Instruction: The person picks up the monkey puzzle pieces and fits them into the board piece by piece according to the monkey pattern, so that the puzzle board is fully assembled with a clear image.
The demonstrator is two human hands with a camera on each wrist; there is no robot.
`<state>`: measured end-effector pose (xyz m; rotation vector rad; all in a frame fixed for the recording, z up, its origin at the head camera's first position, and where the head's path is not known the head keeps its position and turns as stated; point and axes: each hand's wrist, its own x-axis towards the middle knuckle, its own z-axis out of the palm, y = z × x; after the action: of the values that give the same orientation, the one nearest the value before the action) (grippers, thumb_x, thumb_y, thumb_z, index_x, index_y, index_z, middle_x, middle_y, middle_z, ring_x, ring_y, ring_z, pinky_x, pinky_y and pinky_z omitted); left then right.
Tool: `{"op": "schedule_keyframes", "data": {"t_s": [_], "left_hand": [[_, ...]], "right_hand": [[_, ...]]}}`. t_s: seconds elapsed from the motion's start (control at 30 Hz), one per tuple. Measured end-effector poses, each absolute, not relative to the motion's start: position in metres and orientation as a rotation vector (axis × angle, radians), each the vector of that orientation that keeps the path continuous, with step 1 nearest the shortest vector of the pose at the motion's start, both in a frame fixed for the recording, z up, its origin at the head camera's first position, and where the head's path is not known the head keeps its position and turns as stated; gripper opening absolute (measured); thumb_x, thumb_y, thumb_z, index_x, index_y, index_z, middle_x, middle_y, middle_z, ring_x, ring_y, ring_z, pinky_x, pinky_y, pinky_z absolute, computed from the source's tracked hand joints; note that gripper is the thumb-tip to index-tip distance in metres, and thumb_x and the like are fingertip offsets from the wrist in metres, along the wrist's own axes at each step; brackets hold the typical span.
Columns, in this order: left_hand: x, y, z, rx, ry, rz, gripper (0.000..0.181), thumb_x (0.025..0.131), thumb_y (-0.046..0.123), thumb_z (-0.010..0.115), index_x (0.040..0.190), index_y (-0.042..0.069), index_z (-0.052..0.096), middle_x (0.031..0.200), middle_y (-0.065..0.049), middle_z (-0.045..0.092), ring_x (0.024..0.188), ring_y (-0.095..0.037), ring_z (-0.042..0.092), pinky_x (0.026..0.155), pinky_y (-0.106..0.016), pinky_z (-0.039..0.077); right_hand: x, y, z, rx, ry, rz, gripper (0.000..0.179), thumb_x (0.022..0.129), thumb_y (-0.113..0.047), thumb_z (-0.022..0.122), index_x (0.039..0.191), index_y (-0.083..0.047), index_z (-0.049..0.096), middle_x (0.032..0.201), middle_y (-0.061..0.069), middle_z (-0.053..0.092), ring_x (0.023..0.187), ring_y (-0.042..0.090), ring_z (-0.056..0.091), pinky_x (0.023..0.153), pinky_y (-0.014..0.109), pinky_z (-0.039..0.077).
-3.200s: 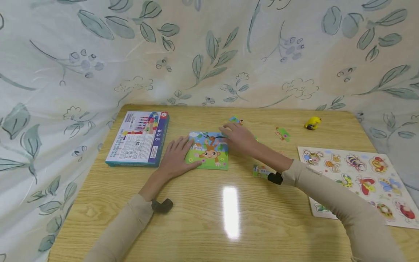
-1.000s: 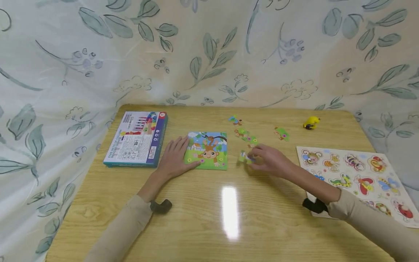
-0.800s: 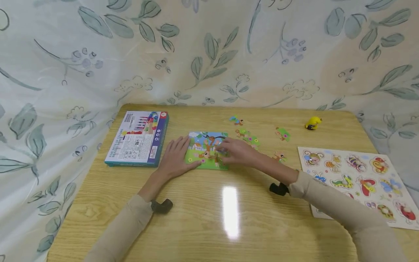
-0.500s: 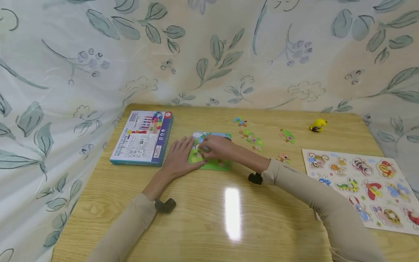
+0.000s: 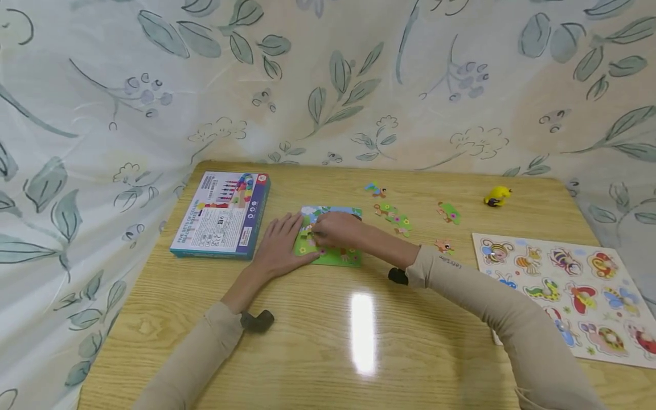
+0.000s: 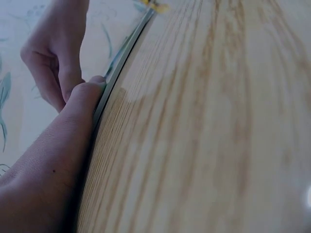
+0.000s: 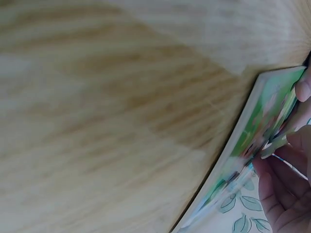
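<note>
A square puzzle board (image 5: 335, 260) with a monkey picture lies on the table, partly covered by both hands. My left hand (image 5: 278, 246) rests flat along its left side, fingers straight and thumb over the lower left part. Above the board's left half is my right hand (image 5: 339, 229), thumb and fingertips pinching a small puzzle piece (image 7: 275, 144). In the right wrist view that piece is tilted, close over the picture. Right of the board lie loose puzzle pieces: a green cluster (image 5: 393, 218), a blue-and-brown piece (image 5: 376, 189), a green one (image 5: 449, 213) and an orange one (image 5: 443, 245).
A flat box (image 5: 220, 216) lies left of my left hand. At the right, under and beside my right sleeve, is a white board with insect pictures (image 5: 558, 285). A yellow toy (image 5: 497, 196) stands at the back right, with a patterned cloth (image 5: 328, 85) behind the table.
My right hand picked up a puzzle piece at the right of the board and carried it left over the board's left half. The left hand has stayed in place.
</note>
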<state>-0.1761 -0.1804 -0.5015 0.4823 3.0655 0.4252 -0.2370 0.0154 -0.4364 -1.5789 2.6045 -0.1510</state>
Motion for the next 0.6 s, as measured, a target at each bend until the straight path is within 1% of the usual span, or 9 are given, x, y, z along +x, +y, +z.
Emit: {"op": "schedule_keyframes", "data": {"t_s": [0.13, 0.2, 0.33, 0.4, 0.5, 0.53, 0.6], "left_hand": [[-0.1768, -0.1807, -0.5007, 0.489, 3.077, 0.427, 0.106, 0.08, 0.085, 0.037, 0.157, 0.017, 0.011, 0.165, -0.001, 0.014, 0.153, -0.026, 0.012, 0.125, -0.05, 0.009], [-0.1771, -0.1811, -0.5004, 0.488, 3.08, 0.424, 0.106, 0.08, 0.086, 0.036, 0.157, 0.017, 0.012, 0.165, 0.0, 0.013, 0.152, -0.027, 0.013, 0.124, -0.051, 0.01], [-0.1775, -0.1819, -0.4996, 0.485, 3.079, 0.428, 0.106, 0.08, 0.086, 0.036, 0.157, 0.018, 0.012, 0.165, 0.001, 0.012, 0.152, -0.026, 0.013, 0.124, -0.051, 0.01], [-0.1776, -0.1822, -0.4993, 0.486, 3.083, 0.43, 0.106, 0.08, 0.085, 0.037, 0.157, 0.018, 0.013, 0.165, 0.001, 0.012, 0.152, -0.026, 0.013, 0.124, -0.051, 0.01], [-0.1773, -0.1825, -0.4998, 0.491, 3.094, 0.431, 0.106, 0.08, 0.085, 0.038, 0.157, 0.017, 0.014, 0.165, 0.001, 0.013, 0.152, -0.026, 0.013, 0.124, -0.051, 0.01], [-0.177, -0.1824, -0.5003, 0.491, 3.096, 0.43, 0.106, 0.08, 0.085, 0.038, 0.157, 0.017, 0.014, 0.165, 0.0, 0.014, 0.152, -0.027, 0.014, 0.124, -0.051, 0.01], [-0.1765, -0.1819, -0.501, 0.498, 3.092, 0.433, 0.106, 0.08, 0.085, 0.038, 0.157, 0.016, 0.014, 0.165, -0.001, 0.014, 0.152, -0.027, 0.014, 0.124, -0.052, 0.01]], "right_hand": [[-0.2391, 0.0152, -0.4349, -1.587, 2.59, -0.167, 0.021, 0.097, -0.019, 0.055, 0.093, -0.011, 0.074, 0.077, 0.001, 0.064, 0.062, 0.009, 0.052, 0.059, 0.02, 0.047], [-0.2399, 0.0153, -0.434, -1.581, 2.574, -0.186, 0.021, 0.098, -0.019, 0.055, 0.095, -0.01, 0.074, 0.079, 0.002, 0.064, 0.062, 0.01, 0.053, 0.059, 0.021, 0.047], [-0.2416, 0.0153, -0.434, -1.615, 2.553, -0.162, 0.018, 0.097, -0.018, 0.058, 0.096, -0.01, 0.074, 0.087, 0.003, 0.066, 0.07, 0.011, 0.058, 0.064, 0.021, 0.05], [-0.2424, 0.0148, -0.4351, -1.65, 2.55, -0.115, 0.017, 0.097, -0.017, 0.058, 0.097, -0.009, 0.074, 0.089, 0.003, 0.064, 0.072, 0.011, 0.057, 0.065, 0.02, 0.05], [-0.2436, 0.0137, -0.4374, -1.651, 2.552, -0.082, 0.019, 0.098, -0.015, 0.056, 0.101, -0.009, 0.073, 0.09, 0.004, 0.061, 0.074, 0.012, 0.054, 0.066, 0.021, 0.05], [-0.2436, 0.0138, -0.4372, -1.641, 2.553, -0.086, 0.02, 0.099, -0.014, 0.055, 0.104, -0.009, 0.073, 0.09, 0.004, 0.06, 0.076, 0.013, 0.054, 0.067, 0.022, 0.05], [-0.2446, 0.0173, -0.4355, -1.624, 2.57, -0.102, 0.021, 0.099, -0.017, 0.055, 0.111, -0.01, 0.071, 0.097, 0.004, 0.064, 0.084, 0.015, 0.059, 0.078, 0.026, 0.054]]}}
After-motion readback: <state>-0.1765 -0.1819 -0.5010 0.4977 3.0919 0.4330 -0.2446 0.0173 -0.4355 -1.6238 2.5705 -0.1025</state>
